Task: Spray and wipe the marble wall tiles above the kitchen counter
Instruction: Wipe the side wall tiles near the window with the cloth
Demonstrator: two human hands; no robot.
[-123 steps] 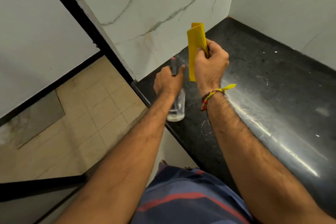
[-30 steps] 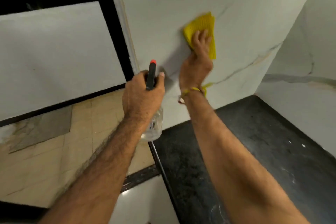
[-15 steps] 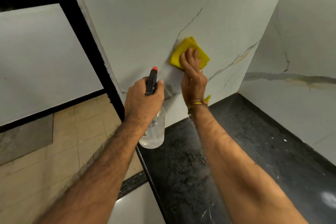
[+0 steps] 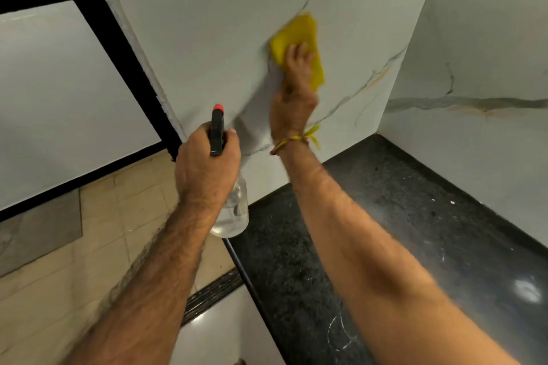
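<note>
Cloth (image 4: 299, 38), yellow and folded, sits flat against the marble wall tiles (image 4: 222, 24), right on a grey vein that runs diagonally up the panel. Right hand (image 4: 295, 92) presses it to the wall with fingers (image 4: 296, 59) spread straight over its lower half; hand and cloth are motion-blurred, so finer finger detail is unreadable. Yellow-and-red thread band (image 4: 292, 141) is tied on the right wrist, loose ends sticking out to the right.

Left hand (image 4: 207, 166) grips the spray bottle (image 4: 234, 210) around the neck, fingers curled closed on it. Black trigger head with red nozzle tip (image 4: 218, 107) pokes up above the knuckles, pointing at the wall. Clear bottle body hangs below the hand, held in the air over the front left edge of the bench (image 4: 385, 216), not touching it. Bottle is near the wall but apart from it, and lower left of the cloth.

Bench is dark speckled stone with white flecks, scratch marks and a light glare at right. Second marble panel (image 4: 480, 53) meets the first at the inside corner on the right. Beige floor tiles (image 4: 89, 261) at lower left, black frame (image 4: 124, 47) along the wall's left edge.
</note>
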